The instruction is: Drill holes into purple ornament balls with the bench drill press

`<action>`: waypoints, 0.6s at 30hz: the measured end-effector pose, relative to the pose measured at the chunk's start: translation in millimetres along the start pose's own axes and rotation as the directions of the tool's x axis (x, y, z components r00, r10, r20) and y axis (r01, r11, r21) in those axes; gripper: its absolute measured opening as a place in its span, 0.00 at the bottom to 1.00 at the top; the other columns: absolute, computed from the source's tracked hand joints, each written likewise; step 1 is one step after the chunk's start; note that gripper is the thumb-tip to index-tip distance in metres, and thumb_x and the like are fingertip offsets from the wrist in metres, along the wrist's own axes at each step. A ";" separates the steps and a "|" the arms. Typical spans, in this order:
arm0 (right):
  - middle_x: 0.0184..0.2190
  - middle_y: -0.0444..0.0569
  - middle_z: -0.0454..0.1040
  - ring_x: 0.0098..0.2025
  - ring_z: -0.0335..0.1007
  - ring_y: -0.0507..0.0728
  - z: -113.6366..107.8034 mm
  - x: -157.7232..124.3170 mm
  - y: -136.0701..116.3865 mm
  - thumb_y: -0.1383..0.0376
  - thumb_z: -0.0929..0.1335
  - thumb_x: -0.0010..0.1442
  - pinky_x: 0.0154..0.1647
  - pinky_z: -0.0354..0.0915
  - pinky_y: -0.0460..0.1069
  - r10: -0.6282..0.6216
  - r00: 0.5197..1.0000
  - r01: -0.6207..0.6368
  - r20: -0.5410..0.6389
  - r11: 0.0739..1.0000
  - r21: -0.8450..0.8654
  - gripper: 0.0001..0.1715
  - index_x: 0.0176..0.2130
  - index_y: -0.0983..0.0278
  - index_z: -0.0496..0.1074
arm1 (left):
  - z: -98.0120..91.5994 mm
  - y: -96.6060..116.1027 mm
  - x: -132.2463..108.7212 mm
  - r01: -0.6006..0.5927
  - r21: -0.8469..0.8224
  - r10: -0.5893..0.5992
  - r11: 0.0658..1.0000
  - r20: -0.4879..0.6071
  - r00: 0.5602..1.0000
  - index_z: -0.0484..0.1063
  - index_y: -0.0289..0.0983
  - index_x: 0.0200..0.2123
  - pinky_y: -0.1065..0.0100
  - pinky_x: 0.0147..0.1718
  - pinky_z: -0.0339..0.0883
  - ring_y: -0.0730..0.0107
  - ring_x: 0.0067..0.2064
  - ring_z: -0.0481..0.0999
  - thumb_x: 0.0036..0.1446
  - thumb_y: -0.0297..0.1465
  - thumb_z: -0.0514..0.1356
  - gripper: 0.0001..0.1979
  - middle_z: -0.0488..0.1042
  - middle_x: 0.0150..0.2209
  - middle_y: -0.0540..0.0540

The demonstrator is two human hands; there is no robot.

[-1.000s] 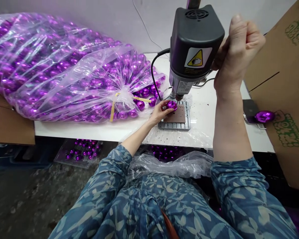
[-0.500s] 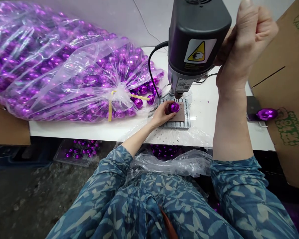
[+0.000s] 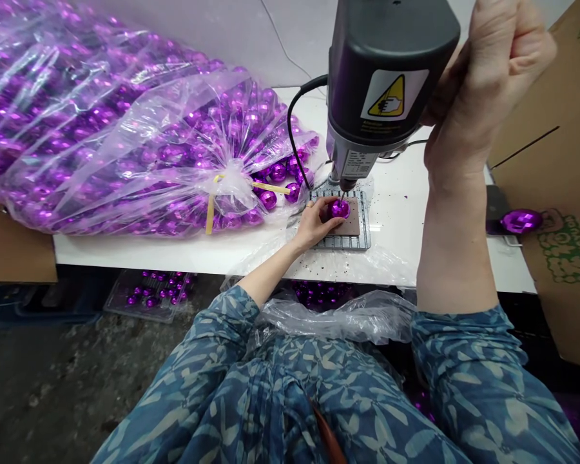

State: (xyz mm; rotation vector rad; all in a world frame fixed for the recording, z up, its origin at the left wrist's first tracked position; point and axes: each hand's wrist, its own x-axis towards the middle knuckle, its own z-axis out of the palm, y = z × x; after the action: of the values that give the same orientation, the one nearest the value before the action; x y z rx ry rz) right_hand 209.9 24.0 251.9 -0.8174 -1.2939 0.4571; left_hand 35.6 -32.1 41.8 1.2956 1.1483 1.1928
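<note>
Left hand: the left hand (image 3: 312, 222) reaches onto the rack, its fingers (image 3: 321, 207) pinching a shiny purple ornament ball (image 3: 339, 209) from the side.

Right hand: the right hand (image 3: 488, 84) is raised beside the drill head, fingers curled tight into a fist; anything inside the grip is hidden.

Ball: it sits on a brown pad (image 3: 352, 225) on a metal wire rack (image 3: 363, 219), directly under the drill bit (image 3: 342, 195). I cannot tell whether the bit touches it.

Drill: a black benchtop drill head (image 3: 381, 71) with a yellow warning label stands over the rack.

Containers: a clear plastic bag (image 3: 125, 129) packed with purple balls lies on the table, its neck tied with yellow tape (image 3: 210, 212). A clear tray (image 3: 147, 298) below the table holds more purple balls in rows.

Table: the white table (image 3: 174, 254) is dotted with dark specks around the rack.

Right side: a lone purple ball (image 3: 521, 221) rests on a dark flat object (image 3: 495, 206), beside a printed cardboard sheet (image 3: 560, 129).
</note>
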 end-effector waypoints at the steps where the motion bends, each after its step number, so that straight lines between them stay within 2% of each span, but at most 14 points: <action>1: 0.18 0.38 0.49 0.19 0.50 0.44 0.4 -0.4 -0.9 0.32 0.69 0.62 0.17 0.49 0.45 0.004 1.000 -0.004 0.001 1.000 0.001 0.44 0.28 0.59 0.44 | -0.1 0.1 -0.1 -0.002 -0.001 0.002 1.000 -0.011 1.000 0.84 0.44 0.47 0.53 0.66 0.66 0.47 0.60 0.73 0.47 0.28 0.83 0.24 0.79 0.42 0.44; 3: 0.18 0.38 0.49 0.18 0.51 0.44 1.4 -1.6 -2.7 0.32 0.69 0.63 0.17 0.49 0.45 0.011 1.000 -0.011 -0.006 1.000 0.010 0.43 0.28 0.59 0.45 | -0.2 -0.7 -0.3 -0.019 0.022 0.020 1.000 -0.006 1.000 0.84 0.44 0.48 0.54 0.66 0.66 0.46 0.61 0.71 0.48 0.29 0.83 0.24 0.80 0.44 0.43; 8: 0.17 0.38 0.43 0.17 0.52 0.45 1.2 -10.3 -6.6 0.26 0.67 0.56 0.17 0.49 0.46 -0.029 0.999 0.030 -0.023 0.999 0.020 0.48 0.28 0.59 0.41 | -0.6 -6.4 0.1 -0.066 0.095 0.063 0.993 0.034 0.997 0.83 0.44 0.52 0.55 0.64 0.66 0.46 0.59 0.72 0.52 0.34 0.82 0.24 0.79 0.44 0.43; 11: 0.18 0.38 0.42 0.18 0.50 0.43 0.3 -18.4 -7.7 0.28 0.66 0.57 0.18 0.50 0.44 -0.071 0.996 0.071 -0.050 0.997 -0.011 0.45 0.27 0.61 0.45 | -1.3 -10.7 2.2 -0.087 0.108 0.087 0.990 0.011 0.996 0.83 0.43 0.52 0.54 0.63 0.67 0.47 0.58 0.74 0.51 0.35 0.83 0.26 0.78 0.43 0.43; 15: 0.16 0.36 0.42 0.16 0.48 0.43 2.6 -30.8 -8.1 0.29 0.68 0.50 0.17 0.49 0.46 -0.141 0.984 0.149 -0.113 0.987 0.067 0.44 0.25 0.60 0.45 | -3.0 -18.9 6.8 -0.125 0.300 0.113 0.946 0.058 0.992 0.80 0.44 0.58 0.51 0.60 0.70 0.48 0.56 0.74 0.55 0.38 0.81 0.28 0.80 0.46 0.42; 18: 0.14 0.35 0.46 0.15 0.47 0.43 4.6 -42.8 -8.1 0.32 0.70 0.51 0.17 0.45 0.47 -0.164 0.969 0.192 -0.186 0.971 0.145 0.44 0.24 0.60 0.44 | -4.5 -25.1 8.9 -0.189 0.412 0.160 0.891 0.104 0.982 0.78 0.44 0.61 0.52 0.56 0.73 0.48 0.56 0.75 0.60 0.43 0.78 0.30 0.81 0.49 0.41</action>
State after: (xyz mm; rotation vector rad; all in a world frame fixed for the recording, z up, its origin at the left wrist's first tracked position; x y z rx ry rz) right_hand 194.0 -10.4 230.0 -0.5850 -1.1411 0.3341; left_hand 31.2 -21.5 17.3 1.7859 1.3070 1.0505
